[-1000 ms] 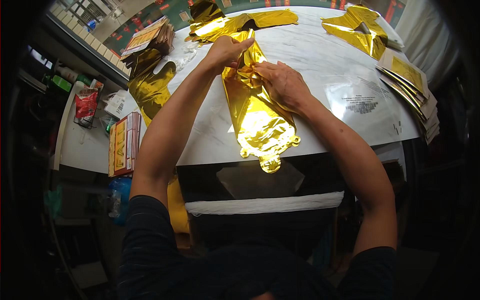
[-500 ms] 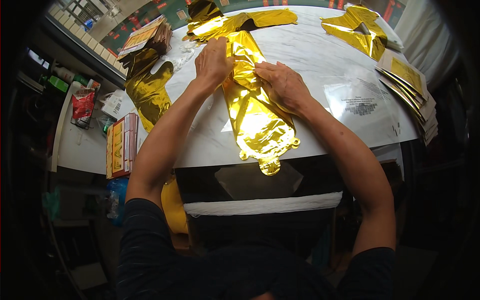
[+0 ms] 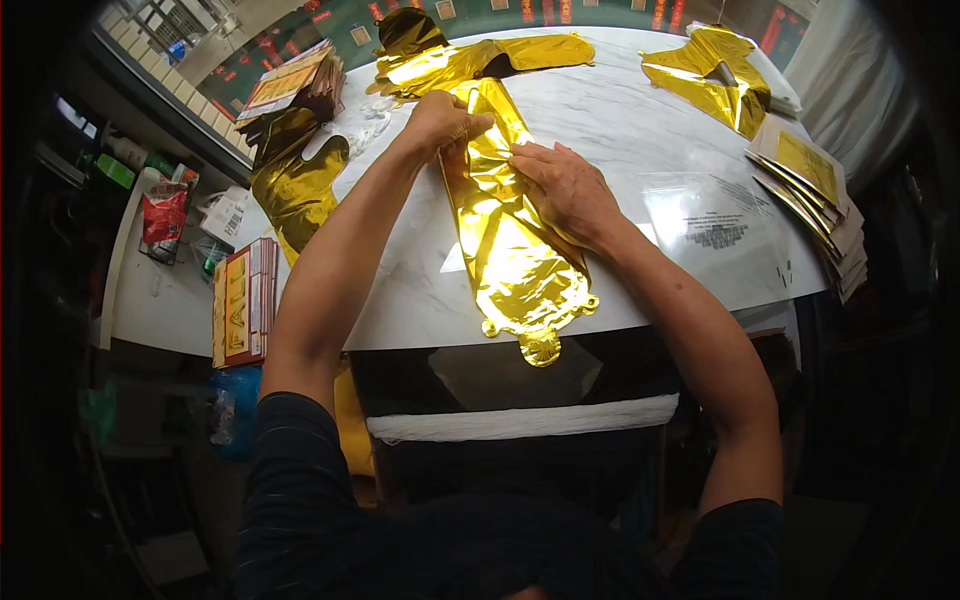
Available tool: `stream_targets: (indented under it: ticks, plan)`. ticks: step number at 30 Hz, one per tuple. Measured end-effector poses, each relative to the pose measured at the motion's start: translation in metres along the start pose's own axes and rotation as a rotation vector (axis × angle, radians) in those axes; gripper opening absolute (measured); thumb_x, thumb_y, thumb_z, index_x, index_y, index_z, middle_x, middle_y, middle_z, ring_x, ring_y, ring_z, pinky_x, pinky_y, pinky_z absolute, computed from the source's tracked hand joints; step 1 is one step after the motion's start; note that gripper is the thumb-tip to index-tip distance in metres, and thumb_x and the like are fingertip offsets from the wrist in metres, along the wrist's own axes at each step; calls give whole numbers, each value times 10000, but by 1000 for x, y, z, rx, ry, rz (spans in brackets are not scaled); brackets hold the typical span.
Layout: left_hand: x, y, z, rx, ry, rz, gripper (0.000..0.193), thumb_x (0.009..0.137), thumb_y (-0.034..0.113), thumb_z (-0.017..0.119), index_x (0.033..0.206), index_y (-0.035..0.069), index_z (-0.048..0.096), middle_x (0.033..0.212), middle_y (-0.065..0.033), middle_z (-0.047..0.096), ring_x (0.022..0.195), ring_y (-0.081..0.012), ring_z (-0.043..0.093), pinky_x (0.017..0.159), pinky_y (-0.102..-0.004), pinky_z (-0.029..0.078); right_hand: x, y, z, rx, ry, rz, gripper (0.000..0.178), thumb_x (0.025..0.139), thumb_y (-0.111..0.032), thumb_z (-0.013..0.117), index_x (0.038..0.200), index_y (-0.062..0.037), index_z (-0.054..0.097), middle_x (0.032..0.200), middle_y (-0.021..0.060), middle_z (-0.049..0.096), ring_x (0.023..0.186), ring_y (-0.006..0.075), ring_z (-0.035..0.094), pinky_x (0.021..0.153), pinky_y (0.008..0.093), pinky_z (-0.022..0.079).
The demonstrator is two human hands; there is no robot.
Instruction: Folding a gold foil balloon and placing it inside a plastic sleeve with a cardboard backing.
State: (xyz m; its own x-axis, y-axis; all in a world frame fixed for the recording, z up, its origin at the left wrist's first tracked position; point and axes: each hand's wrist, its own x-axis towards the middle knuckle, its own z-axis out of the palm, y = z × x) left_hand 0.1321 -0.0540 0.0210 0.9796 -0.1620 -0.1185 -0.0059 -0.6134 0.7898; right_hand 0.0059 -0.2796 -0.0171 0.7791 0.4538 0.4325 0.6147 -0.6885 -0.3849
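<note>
A flat gold foil balloon (image 3: 525, 275) lies lengthwise on the table before me, creased and shiny. Its rounded near end carries small tabs, and the largest tab overhangs the table's front edge. My left hand (image 3: 438, 122) is closed in a pinch on the foil near its far end, with the fingertips over the upper part. Lower down, my right hand (image 3: 568, 188) rests with fingers stretched out on the foil's right side. Just beyond the far end, another gold foil balloon (image 3: 470, 62) lies crosswise.
The white marbled table (image 3: 620, 110) holds more gold foil (image 3: 300, 190) at left and a foil piece (image 3: 705, 75) at far right. Flat packets (image 3: 810, 180) fan out at the right edge, beside a clear printed bag (image 3: 700, 215). Stacked cards (image 3: 245, 300) stand at left.
My left hand has shifted right over the foil and a little nearer to me. My right hand stays on the foil's right side. The whole view has tilted slightly.
</note>
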Motion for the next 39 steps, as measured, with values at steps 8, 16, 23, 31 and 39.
stream_targets:
  ticks: [8,16,23,31,39]
  plan:
    - [-3,12,4,-151,-186,188,167,892,166,773,898,70,637,839,-1,668,777,-84,628,686,-258,487,0,5,-2,-22,-24,-6,321,1001,-168,588,1286,-41,664,1433,121,626,1346,303,574,1191,481,404]
    - [-22,28,11,-396,-257,83,234,927,145,726,1113,83,598,973,-25,693,820,-100,670,734,-263,531,-5,11,3,-16,42,-22,314,1007,-164,579,1288,-46,653,1438,100,621,1344,300,575,1190,494,403]
    - [-17,23,9,-235,-97,-74,444,871,107,807,1236,23,568,1026,-93,693,870,-157,696,674,-307,580,-4,12,5,-7,63,-21,303,1003,-154,588,1277,-47,658,1388,106,639,1310,308,592,1171,505,421]
    - [-64,19,6,647,349,664,528,891,102,769,1377,46,571,1343,-155,663,1176,-358,673,1009,-422,532,-4,10,5,0,90,-25,289,998,-145,597,1262,-50,666,1389,116,638,1275,320,608,1165,506,425]
    - [-93,-15,-4,849,-242,800,548,1066,335,558,1537,67,475,1594,-167,449,1501,-342,394,1273,-480,281,-3,12,4,-2,47,-15,319,1008,-153,590,1300,-50,663,1428,144,634,1358,316,572,1180,499,411]
